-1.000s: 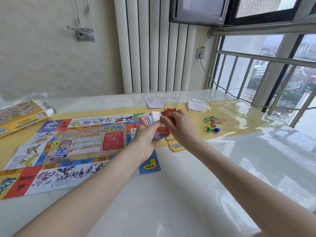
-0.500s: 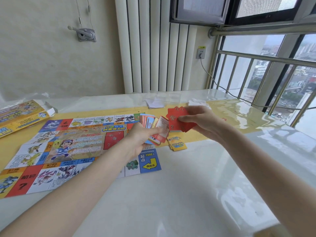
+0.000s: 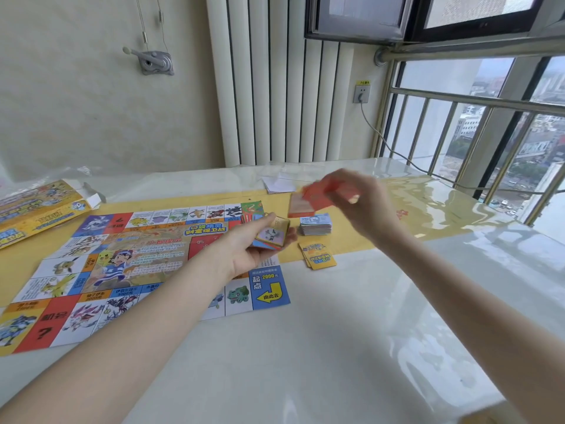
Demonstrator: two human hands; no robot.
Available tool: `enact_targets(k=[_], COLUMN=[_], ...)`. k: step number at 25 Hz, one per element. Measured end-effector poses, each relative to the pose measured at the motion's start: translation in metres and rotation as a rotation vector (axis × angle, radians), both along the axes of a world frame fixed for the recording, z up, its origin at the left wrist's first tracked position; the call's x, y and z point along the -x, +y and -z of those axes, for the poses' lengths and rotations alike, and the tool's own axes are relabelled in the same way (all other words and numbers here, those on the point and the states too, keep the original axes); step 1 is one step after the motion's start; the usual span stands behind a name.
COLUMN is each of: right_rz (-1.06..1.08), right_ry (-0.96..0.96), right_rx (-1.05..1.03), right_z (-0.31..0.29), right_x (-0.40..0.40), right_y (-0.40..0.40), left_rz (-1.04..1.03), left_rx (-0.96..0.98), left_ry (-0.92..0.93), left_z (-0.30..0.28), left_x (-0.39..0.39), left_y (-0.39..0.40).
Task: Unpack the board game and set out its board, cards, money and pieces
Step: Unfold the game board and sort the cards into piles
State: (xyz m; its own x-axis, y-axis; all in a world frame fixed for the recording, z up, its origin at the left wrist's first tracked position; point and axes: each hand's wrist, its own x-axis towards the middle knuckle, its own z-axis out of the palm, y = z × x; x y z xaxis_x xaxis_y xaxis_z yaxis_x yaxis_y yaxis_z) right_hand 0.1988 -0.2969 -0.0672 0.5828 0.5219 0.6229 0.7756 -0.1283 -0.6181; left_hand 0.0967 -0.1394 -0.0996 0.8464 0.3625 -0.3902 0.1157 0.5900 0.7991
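While the left hand [image 3: 253, 246] lies palm-up over the board [image 3: 122, 264], cradling a card stack [image 3: 272, 235], the right hand [image 3: 363, 203] hovers raised above the bench [image 3: 336, 347], its grip apparently pinching blurred red cards [image 3: 318, 195] over a blue pile [image 3: 315, 224].

The game board [image 3: 122, 264] is spread on the table [image 3: 351, 347], with the game box [image 3: 33, 209] lying behind it to the left. Right of the board, two card stacks [image 3: 316, 224] [image 3: 318, 255] are set, one before the other.
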Motion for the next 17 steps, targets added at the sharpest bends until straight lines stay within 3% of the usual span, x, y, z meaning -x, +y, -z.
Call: enact_targets(k=[2,4,7,9,12,13,15,17], right_rz=[-0.062,-0.173,-0.251,-0.167,-0.229,-0.279,-0.314,-0.296], right_ry=[-0.258,-0.426,-0.519,-0.251,0.712,0.939,1.085,1.060], right_rx=[0.232,0.329,0.418,0.309,-0.105,-0.167,-0.155,-0.119], right_z=[0.005,0.013,0.015,0.010,0.004,0.007,0.013,0.014], right_x=[0.008,0.010,0.007,0.005,0.009,0.011,0.017,0.024], right_y=[0.004,0.009,0.006,0.003,0.009,0.012,0.017,0.020], left_rz=[-0.010,-0.036,-0.151,-0.225,-0.214,-0.188,-0.161,-0.195], left_rx=[0.034,-0.013,-0.135,-0.163,-0.229,-0.264,-0.333,-0.398], left_ry=[-0.020,-0.009,0.007,-0.020,-0.093,-0.122,-0.169,-0.146], left_z=[0.002,0.003,0.005,0.006,0.002,0.000,0.000,0.006], left_x=[-0.002,-0.003,-0.003,-0.003,-0.005,-0.006,-0.008,-0.012], left_y=[0.005,0.006,0.007,0.012,0.005,-0.002,-0.019,-0.029])
